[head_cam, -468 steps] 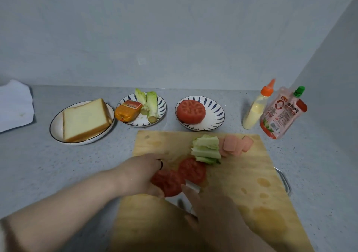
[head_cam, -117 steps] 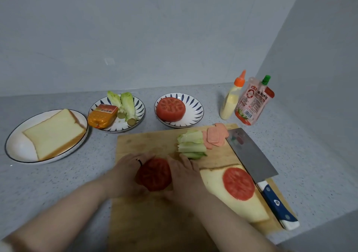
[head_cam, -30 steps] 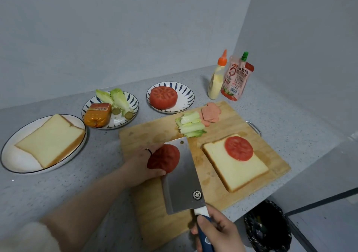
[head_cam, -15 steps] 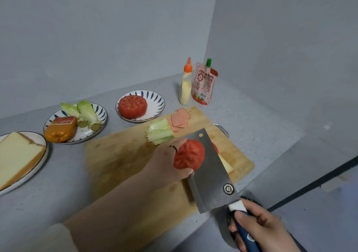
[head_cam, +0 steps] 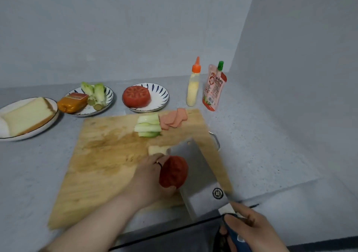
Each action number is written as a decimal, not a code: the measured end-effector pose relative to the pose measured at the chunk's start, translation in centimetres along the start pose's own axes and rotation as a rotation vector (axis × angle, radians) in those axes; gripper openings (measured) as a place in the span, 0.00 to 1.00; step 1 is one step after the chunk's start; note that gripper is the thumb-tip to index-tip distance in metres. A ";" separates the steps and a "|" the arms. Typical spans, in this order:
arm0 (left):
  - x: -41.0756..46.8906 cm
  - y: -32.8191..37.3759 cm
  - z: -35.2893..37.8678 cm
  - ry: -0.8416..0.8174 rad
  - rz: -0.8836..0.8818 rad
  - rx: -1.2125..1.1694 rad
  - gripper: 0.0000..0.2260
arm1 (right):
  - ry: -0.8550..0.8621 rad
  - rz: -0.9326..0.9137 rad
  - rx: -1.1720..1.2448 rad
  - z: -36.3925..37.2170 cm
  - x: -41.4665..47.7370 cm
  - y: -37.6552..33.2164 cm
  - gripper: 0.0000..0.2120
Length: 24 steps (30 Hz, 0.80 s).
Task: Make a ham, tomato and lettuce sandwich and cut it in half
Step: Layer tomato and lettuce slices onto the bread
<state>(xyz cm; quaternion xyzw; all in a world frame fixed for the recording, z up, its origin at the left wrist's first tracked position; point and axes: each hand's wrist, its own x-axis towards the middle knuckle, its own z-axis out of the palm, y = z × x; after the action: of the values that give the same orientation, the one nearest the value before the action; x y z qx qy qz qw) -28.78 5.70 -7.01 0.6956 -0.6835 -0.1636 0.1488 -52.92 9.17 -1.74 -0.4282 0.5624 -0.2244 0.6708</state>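
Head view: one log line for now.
left hand: holds tomato piece | right hand: grips cleaver by handle | blade: beside tomato piece | lettuce, ham slices: on cutting board

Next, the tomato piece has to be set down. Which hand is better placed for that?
Left. The left hand grips the tomato piece, held against the cleaver blade, while the right hand is occupied gripping the cleaver's handle.
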 end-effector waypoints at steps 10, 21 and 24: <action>-0.7 0.4 -0.1 0.073 -0.068 0.102 0.39 | 0.015 -0.038 -0.030 -2.8 1.8 -1.6 0.15; -0.4 0.2 -1.0 -0.017 -0.104 0.077 0.46 | 0.157 -0.170 0.056 -3.6 3.7 -1.9 0.07; 0.0 -0.2 -0.8 -0.133 -0.075 0.077 0.52 | 0.215 -0.180 0.106 -3.5 4.9 -1.9 0.06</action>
<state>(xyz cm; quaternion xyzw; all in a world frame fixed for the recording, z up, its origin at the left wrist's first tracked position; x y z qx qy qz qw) -28.29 5.70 -6.33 0.7134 -0.6712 -0.1888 0.0700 -54.55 3.19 -2.98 -0.4144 0.5777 -0.3575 0.6056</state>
